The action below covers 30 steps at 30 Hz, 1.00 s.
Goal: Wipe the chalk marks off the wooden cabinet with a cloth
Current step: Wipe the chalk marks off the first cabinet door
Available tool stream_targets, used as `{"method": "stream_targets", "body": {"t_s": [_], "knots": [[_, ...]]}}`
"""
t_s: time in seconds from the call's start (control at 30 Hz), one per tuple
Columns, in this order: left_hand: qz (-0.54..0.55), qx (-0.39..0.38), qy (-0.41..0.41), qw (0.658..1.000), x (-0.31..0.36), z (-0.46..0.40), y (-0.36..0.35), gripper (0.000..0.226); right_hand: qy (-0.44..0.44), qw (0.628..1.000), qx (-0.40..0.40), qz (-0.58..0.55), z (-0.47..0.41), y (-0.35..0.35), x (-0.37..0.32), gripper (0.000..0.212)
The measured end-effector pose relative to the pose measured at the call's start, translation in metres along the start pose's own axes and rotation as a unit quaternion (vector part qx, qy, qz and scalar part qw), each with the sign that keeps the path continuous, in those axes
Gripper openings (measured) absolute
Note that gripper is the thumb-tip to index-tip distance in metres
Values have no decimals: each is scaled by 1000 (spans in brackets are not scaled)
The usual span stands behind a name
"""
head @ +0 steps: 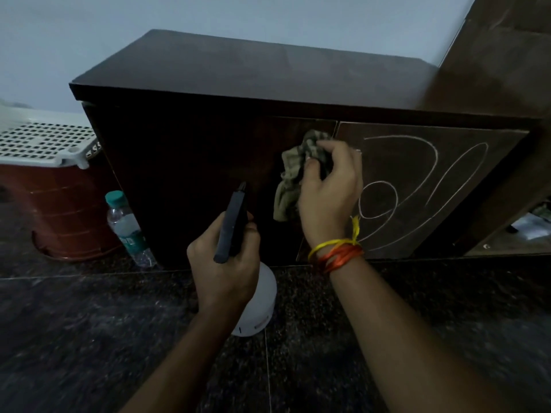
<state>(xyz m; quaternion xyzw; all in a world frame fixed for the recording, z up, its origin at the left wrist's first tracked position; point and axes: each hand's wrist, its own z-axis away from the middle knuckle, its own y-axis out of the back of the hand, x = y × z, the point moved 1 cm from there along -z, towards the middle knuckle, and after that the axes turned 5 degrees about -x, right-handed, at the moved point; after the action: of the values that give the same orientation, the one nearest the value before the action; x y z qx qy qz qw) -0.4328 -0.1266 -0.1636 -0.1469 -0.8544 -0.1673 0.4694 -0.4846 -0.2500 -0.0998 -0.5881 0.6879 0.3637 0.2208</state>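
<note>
cabinet (208, 138): dark wood, on floor | marks (417, 186): chalk loops on right door, unwiped | right hand (331, 189): clutches cloth (295, 174) against left door by the seam | left hand (229, 263): grips sprayer (235, 222) | risk: bunched cloth may smear chalk; overspray could run down door

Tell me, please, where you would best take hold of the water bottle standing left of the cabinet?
Grip the water bottle round its clear body just under the green cap, coming from the front left. It stands close against the cabinet on its right, so that side looks blocked.
</note>
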Motion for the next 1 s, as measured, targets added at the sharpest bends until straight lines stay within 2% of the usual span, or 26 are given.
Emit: {"method": "stream_targets", "body": {"t_s": [0.13, 0.3, 0.53, 0.63, 0.77, 0.83, 1.0], "knots": [[-5, -6, 4, 1000, -5, 4, 1, 26, 50, 999, 12, 3, -12, -5, -10, 20], [-3, -18, 14, 1000, -4, 10, -7, 32, 75, 996, -32, 46, 5, -8, 11, 18], [8, -2, 11, 1000, 13, 11, -18, 20, 69, 987, -133, 60, 22, 7, 34, 21], [19, 4, -4, 1000, 28, 9, -31, 26, 99, 975, -185, 77, 21, 26, 47, 22], [14, -37, 12, 999, 42, 19, -49, 10, 120, 953, -241, 141, 15, 60, 58, 23], [14, -47, 22, 999, 49, 24, -56, 12, 107, 950, -241, 166, 10, 75, 59, 25], [3, -47, 25, 999, 49, 32, -70, 20, 65, 963, -179, 189, 2, 102, 64, 31]]}}
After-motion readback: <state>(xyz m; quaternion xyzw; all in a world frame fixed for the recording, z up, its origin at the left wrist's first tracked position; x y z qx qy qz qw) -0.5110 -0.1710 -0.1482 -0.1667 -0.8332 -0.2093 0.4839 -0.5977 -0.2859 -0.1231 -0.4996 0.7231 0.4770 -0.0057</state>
